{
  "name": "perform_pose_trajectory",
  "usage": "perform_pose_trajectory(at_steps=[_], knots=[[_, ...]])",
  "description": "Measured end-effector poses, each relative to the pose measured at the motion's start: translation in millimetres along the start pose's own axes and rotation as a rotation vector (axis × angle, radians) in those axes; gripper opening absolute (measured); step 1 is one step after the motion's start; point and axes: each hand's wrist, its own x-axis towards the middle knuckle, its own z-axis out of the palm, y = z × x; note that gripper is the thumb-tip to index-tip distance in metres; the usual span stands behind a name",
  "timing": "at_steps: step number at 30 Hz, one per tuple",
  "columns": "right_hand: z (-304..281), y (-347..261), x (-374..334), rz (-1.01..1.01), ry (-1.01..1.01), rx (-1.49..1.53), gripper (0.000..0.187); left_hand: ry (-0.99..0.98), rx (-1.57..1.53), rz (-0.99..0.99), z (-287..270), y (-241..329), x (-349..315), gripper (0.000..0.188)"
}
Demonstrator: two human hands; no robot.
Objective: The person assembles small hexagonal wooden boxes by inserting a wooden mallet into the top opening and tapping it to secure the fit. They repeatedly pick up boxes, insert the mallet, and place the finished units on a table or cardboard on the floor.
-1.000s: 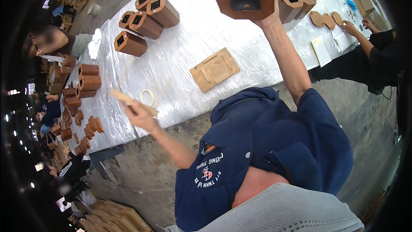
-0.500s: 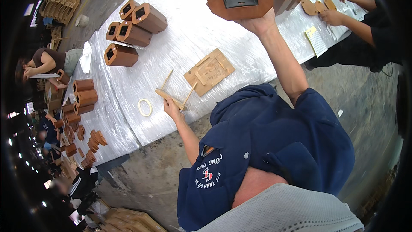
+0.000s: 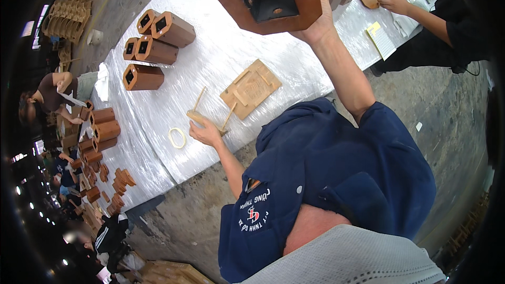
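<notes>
- The right hand [image 3: 317,27] is lifted over the table [image 3: 210,47], at the far reach of an extended arm; its forearm [image 3: 344,68] runs up and slightly leftward from the navy sleeve [image 3: 379,131].
- That hand is spread wide against the side of a brown octagonal box [image 3: 229,0] and has hold of it. Part of the grasp is hidden behind the box, whose face with the dark square recess is turned towards the camera.
- The left hand [image 3: 209,134] is lower and nearer the body, the forearm angled up and leftward to the table's near side.
- It is partly closed, fingers [image 3: 197,130] curled about a pale wooden bar [image 3: 195,118] with two thin prongs pointing away from the body.
- One prong reaches to the edge of a flat wooden board [image 3: 251,90]; whether they touch, I cannot tell.
- A cream ring [image 3: 171,135] lies just left of the left hand.
</notes>
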Motion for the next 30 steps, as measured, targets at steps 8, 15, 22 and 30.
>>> perform_pose_trajectory(at_steps=[8, 15, 22, 30], knots=[[-7.0, 1.1, -2.9, -0.011, -0.02, -0.056, 0.062, 0.063, -0.2, 0.307, -42.5, 69.5, 3.6, 0.04], [-12.1, 1.2, -1.8, -0.046, -0.04, -0.124, 0.069, -0.096, -0.455, 0.321, -70.4, 135.2, -7.2, 0.04], [-24.7, -13.6, -22.6, -0.057, -0.154, -0.42, 0.076, -0.806, -0.961, 0.836, -152.3, 238.2, -18.8, 0.12], [-27.5, -29.8, -41.1, -0.023, -0.289, -0.658, 0.084, -1.056, -1.015, 0.686, -160.2, 279.2, -48.4, 0.13]])
